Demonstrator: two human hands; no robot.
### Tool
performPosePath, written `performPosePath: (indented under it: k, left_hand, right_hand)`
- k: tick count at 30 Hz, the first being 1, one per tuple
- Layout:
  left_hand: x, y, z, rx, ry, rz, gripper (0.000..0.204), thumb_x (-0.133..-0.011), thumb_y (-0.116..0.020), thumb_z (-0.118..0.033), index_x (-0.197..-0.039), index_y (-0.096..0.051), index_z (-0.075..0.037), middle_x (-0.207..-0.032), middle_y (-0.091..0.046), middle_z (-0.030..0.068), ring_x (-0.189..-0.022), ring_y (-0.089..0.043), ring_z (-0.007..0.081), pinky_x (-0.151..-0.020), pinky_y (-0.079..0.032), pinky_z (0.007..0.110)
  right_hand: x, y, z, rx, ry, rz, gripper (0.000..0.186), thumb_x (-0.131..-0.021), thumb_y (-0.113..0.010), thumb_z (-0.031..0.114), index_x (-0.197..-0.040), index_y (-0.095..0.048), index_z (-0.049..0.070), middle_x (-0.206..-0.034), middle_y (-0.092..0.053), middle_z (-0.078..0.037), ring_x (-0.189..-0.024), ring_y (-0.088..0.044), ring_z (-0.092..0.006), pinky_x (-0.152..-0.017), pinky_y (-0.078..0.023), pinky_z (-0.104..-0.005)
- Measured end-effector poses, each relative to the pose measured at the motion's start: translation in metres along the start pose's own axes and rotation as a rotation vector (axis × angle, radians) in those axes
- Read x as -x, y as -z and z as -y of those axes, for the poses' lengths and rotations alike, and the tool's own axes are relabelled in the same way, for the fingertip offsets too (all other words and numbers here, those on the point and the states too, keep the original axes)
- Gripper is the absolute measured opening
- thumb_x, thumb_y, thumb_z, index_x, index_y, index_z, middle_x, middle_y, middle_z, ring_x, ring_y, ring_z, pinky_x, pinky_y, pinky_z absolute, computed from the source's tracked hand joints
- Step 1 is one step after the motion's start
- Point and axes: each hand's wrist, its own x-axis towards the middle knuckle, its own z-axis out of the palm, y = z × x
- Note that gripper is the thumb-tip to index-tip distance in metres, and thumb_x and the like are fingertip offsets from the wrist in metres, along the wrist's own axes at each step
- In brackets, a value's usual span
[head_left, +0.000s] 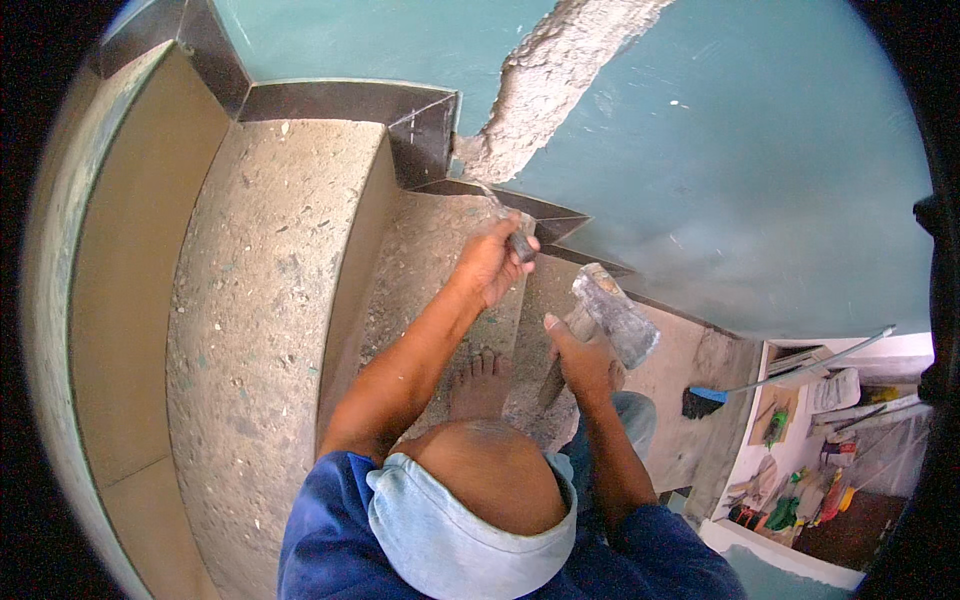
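My left hand is closed around a chisel, its dark butt end poking out of my fist. The chisel's thin shaft slants up toward the lower end of a rough channel broken into the blue-green wall. Beside it, a little to the right and nearer to me, my right hand grips the handle of a hammer. The hammer's heavy, dusty grey head is raised apart from the chisel. Dark tile skirting runs along the wall just by the chisel.
Concrete stairs strewn with debris rise to the left. My bare foot rests on a step below my hands. A blue broom leans at the right, its dark bristles on the lower floor. Beyond it lie assorted tools and bags.
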Motion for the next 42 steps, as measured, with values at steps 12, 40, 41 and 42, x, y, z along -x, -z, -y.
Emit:
performPosePath:
  k: [12,40,41,42]
  left_hand:
    - [-0.008,0.002,-0.01,0.036,-0.034,0.034,0.035,-0.106,-0.053,-0.028,-0.133,-0.05,-0.007,-0.079,-0.064,0.0059,-0.07,-0.062,0.0168,-0.061,-0.051,0.034]
    - [-0.013,0.022,-0.021,0.216,-0.015,0.118,0.031,-0.106,-0.052,-0.027,-0.128,-0.053,-0.005,-0.078,-0.066,0.0102,-0.067,-0.062,0.0201,-0.061,-0.053,0.038]
    - [-0.014,0.024,-0.023,0.168,-0.003,0.097,0.031,-0.106,-0.052,-0.027,-0.127,-0.053,-0.005,-0.079,-0.066,0.01,-0.068,-0.062,0.0203,-0.063,-0.054,0.038]
    - [-0.015,0.023,-0.023,0.178,-0.02,0.141,0.03,-0.106,-0.052,-0.027,-0.127,-0.053,-0.005,-0.08,-0.066,0.0096,-0.068,-0.062,0.0203,-0.063,-0.054,0.038]
  right_hand:
    - [0.018,-0.001,0.006,-0.001,-0.214,0.252,0.058,-0.083,-0.079,0.05,-0.11,-0.069,-0.002,-0.096,-0.071,-0.017,-0.094,-0.068,-0.0258,-0.087,-0.051,-0.0369]
    - [0.0,-0.029,0.059,-0.16,0.621,0.178,0.026,-0.094,-0.071,0.025,-0.109,-0.072,0.004,-0.096,-0.074,-0.019,-0.088,-0.073,-0.0339,-0.076,-0.056,-0.0398]
    - [0.005,-0.029,0.061,-0.269,0.68,0.114,0.024,-0.094,-0.071,0.024,-0.108,-0.072,0.004,-0.096,-0.074,-0.019,-0.088,-0.073,-0.0328,-0.076,-0.055,-0.0394]
    - [0.007,-0.029,0.062,-0.192,0.617,0.107,0.024,-0.094,-0.071,0.023,-0.107,-0.072,0.003,-0.096,-0.074,-0.019,-0.088,-0.073,-0.0323,-0.076,-0.055,-0.0391]
